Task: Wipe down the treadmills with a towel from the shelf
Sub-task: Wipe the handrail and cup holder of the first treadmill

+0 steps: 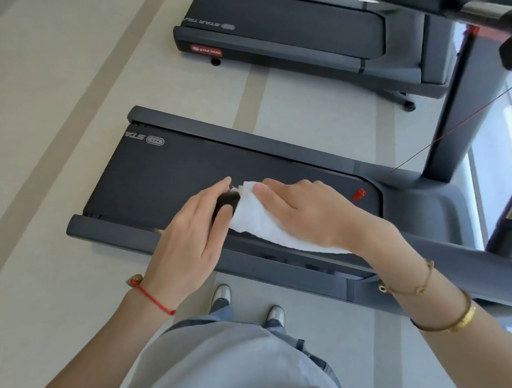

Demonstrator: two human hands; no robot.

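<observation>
A white towel point(264, 222) is draped over a dark handrail above the near treadmill point(164, 180). My right hand point(305, 210) lies on top of the towel with fingers and thumb curled over it, holding it against the rail. Only the black end of the handrail point(225, 202) shows, sticking out of the towel's left edge. My left hand point(190, 234) holds that end between thumb and fingers, right beside the towel. The rest of the rail is hidden under the towel and my right forearm.
A second treadmill point(286, 21) stands parallel farther away, with a strip of pale floor between. The near treadmill's upright post point(456, 117) rises at right, and a red safety clip point(359, 195) on a cord lies on the deck. My shoes point(221, 295) stand beside the near side rail.
</observation>
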